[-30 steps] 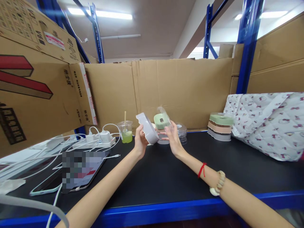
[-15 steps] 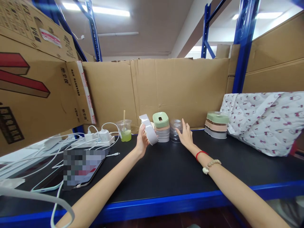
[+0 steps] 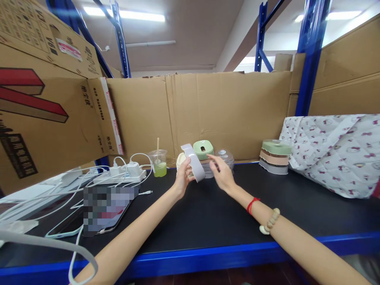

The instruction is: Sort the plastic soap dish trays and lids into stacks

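Observation:
Tilted up off the black tabletop, a glossy grey shallow plastic tray (image 3: pixel 196 165) is gripped at its left edge by my left hand (image 3: pixel 183 177). My right hand (image 3: pixel 222 174) holds nothing, its fingers apart and curved, just right of the tray. Behind both hands stands a stack of trays, grey (image 3: pixel 209 173) and pinkish, topped by a pale green piece (image 3: pixel 203 149) with a dark opening. Clear round-topped plastic covers (image 3: pixel 226 155) sit right of that stack, partly hidden by my right hand. A cream-coloured container (image 3: pixel 179 159) shows partly behind my left hand.
A cup of green drink (image 3: pixel 160 168) stands by a white power strip (image 3: pixel 118 176) with tangled cables. A tablet-like device (image 3: pixel 109 213) lies front left. At right are stacked green, peach and grey trays (image 3: pixel 274 158) and a quilted bag (image 3: pixel 335 154). Cardboard (image 3: pixel 231 107) walls the back.
My right hand has moved left from the clear covers to beside the grey tray, in front of the stack. The tray has shifted slightly right in my left hand, and the view has moved a little.

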Demonstrator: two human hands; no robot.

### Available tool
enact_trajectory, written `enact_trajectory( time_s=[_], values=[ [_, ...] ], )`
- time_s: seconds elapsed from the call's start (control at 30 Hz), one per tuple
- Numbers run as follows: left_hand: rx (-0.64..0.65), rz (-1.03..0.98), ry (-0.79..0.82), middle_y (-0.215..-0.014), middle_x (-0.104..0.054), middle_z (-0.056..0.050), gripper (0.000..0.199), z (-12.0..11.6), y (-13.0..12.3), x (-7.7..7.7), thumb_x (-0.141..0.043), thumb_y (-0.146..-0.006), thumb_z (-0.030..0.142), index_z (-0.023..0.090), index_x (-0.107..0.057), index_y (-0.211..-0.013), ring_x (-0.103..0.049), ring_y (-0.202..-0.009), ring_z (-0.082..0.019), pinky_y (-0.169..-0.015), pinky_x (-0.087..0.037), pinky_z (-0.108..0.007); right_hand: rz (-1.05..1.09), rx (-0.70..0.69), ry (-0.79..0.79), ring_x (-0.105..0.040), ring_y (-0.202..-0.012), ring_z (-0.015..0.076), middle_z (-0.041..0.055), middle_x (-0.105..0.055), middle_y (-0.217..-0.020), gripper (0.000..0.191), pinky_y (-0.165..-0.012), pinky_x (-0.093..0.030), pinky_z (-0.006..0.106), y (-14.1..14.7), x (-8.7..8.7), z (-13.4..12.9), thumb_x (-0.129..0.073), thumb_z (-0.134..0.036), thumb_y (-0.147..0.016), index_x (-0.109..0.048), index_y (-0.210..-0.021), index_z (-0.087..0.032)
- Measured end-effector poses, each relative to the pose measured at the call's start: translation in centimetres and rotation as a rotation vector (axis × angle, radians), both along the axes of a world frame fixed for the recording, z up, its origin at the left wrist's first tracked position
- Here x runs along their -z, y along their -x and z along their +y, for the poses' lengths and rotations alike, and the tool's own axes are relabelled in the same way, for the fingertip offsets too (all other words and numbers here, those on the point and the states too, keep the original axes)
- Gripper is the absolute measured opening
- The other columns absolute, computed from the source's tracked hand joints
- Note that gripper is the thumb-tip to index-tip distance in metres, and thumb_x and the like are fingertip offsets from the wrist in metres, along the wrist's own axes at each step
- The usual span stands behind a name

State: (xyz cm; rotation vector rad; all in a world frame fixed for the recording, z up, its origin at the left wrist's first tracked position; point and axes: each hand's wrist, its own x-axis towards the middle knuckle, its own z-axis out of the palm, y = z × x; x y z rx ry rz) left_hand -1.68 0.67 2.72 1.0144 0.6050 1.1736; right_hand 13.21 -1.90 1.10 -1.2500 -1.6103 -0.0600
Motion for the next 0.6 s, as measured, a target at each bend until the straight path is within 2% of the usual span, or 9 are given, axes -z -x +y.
enact_trajectory(
  time_s=[0.1, 0.17, 0.27, 0.37, 0.5, 0.6],
  values=[
    [0.022, -0.034, -0.035, -0.097, -0.065, -0.007, 0.069, 0.0, 0.0, 0.3, -0.067, -0.053, 0.056, 0.016, -0.056, -0.108, -0.062, -0.089, -0.021, -0.063, -0.047, -0.025, 0.062, -0.251, 0.147, -0.049, -0.114, 0.0245, 0.0105, -0.047, -0.131, 0.06, -0.077, -0.05, 0.036, 2.4, 0.6, -0.5, -0.03, -0.057, -0.085, -0.044, -0.13, -0.02],
    [0.023, -0.025, -0.06, -0.104, -0.064, -0.009, 0.071, 0.2, 0.0, 0.6, -0.068, -0.054, 0.054, 0.016, -0.055, -0.113, -0.061, -0.09, -0.021, -0.064, -0.047, -0.025, 0.126, -0.334, 0.23, -0.046, -0.117, 0.0262, 0.0113, -0.04, -0.137, 0.067, -0.076, -0.051, 0.037, 3.2, 1.0, -0.6, -0.034, -0.06, -0.083, -0.036, -0.136, -0.019],
    [0.007, 0.014, -0.092, -0.109, -0.062, -0.009, 0.07, 0.4, 0.0, 1.1, -0.07, -0.058, 0.049, 0.017, -0.054, -0.118, -0.061, -0.09, -0.02, -0.066, -0.048, -0.025, 0.251, -0.366, 0.311, -0.052, -0.105, 0.0261, 0.0132, -0.042, -0.132, 0.076, -0.063, -0.053, 0.034, 3.6, 1.3, -0.7, -0.044, -0.063, -0.076, -0.032, -0.136, -0.019],
    [0.019, 0.022, -0.097, -0.105, -0.063, -0.009, 0.064, 0.6, 0.0, 1.3, -0.068, -0.062, 0.047, 0.017, -0.055, -0.117, -0.061, -0.089, -0.02, -0.068, -0.049, -0.027, 0.383, -0.384, 0.339, -0.055, -0.09, 0.0221, 0.0135, -0.045, -0.125, 0.079, -0.05, -0.051, 0.028, 3.8, 1.0, -0.9, -0.05, -0.063, -0.069, -0.033, -0.132, -0.019],
    [0.04, -0.016, -0.104, -0.102, -0.065, -0.007, 0.057, 0.3, 0.0, 0.9, -0.066, -0.063, 0.046, 0.017, -0.059, -0.111, -0.061, -0.092, -0.021, -0.071, -0.049, -0.027, 0.468, -0.392, 0.309, -0.053, -0.084, 0.0196, 0.0134, -0.046, -0.119, 0.077, -0.046, -0.05, 0.025, 4.2, 0.7, -1.2, -0.055, -0.062, -0.063, -0.038, -0.123, -0.018],
    [0.073, -0.087, -0.096, -0.093, -0.067, -0.007, 0.05, -0.1, 0.0, 0.4, -0.062, -0.064, 0.049, 0.016, -0.063, -0.102, -0.062, -0.088, -0.022, -0.072, -0.05, -0.029, 0.51, -0.393, 0.281, -0.054, -0.084, 0.0205, 0.012, -0.049, -0.113, 0.071, -0.046, -0.05, 0.026, 4.3, 0.9, -1.0, -0.053, -0.063, -0.065, -0.039, -0.12, -0.019]
  ],
)
